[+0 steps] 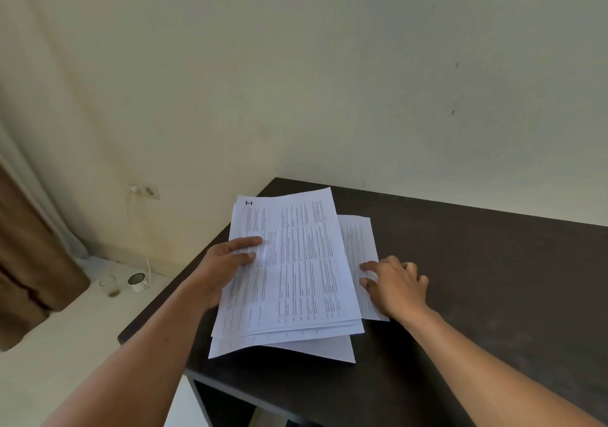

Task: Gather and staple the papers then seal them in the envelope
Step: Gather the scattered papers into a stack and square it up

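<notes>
Head view: you look down at the left corner of a dark desk (477, 278) standing against a pale wall.
Papers (296, 262): a loose stack of printed sheets lies at that corner. Its edges are fanned and uneven, and its left side overhangs the desk edge.
Left hand (220, 268): you grasp the stack at its left edge. Two digits lie on the top page and the sheets cover part of your palm.
Loose sheet (357, 239): one printed page lies flat on the desk just right of the stack, with its left part tucked under it.
Right hand (398, 285): your forefinger and thumb tips rest on the loose sheet near its right edge and the other fingers are curled. Whether you pinch the page or only press it cannot be told.
Floor, left: a glass (109, 285) and a white mug (137, 282) stand side by side near a brown curtain (29, 262).
Wall: a socket (146, 191) has a white cable hanging from it.
</notes>
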Demonstrator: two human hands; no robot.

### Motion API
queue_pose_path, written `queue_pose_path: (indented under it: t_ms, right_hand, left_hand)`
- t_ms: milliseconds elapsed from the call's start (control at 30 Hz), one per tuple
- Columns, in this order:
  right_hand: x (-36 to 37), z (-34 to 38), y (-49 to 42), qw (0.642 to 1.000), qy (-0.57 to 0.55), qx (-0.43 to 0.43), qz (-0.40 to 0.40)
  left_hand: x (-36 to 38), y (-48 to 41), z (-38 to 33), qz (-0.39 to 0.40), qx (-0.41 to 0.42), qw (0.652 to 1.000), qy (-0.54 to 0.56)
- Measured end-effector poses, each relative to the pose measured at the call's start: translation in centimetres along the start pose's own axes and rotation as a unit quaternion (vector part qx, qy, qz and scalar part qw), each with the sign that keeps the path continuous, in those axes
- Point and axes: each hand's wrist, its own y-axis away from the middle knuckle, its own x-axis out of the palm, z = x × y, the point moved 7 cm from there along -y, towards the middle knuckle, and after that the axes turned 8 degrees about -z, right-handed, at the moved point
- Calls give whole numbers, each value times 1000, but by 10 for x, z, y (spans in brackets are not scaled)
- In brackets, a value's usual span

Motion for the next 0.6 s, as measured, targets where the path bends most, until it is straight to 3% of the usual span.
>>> queue_pose_path:
  t_ms: [333,533,600]
  right_hand:
    - [-2,-14,-4,992,-123,27,-16]
    - [-6,-30,-4,975,-220,25,-22]
    - [-10,-38,-3,948,-311,71,6]
  left_hand:
    - [18,-2,-4,35,-17,998,40]
    - [46,0,-3,6,5,999,-47]
    - [53,0,2,-9,15,997,-76]
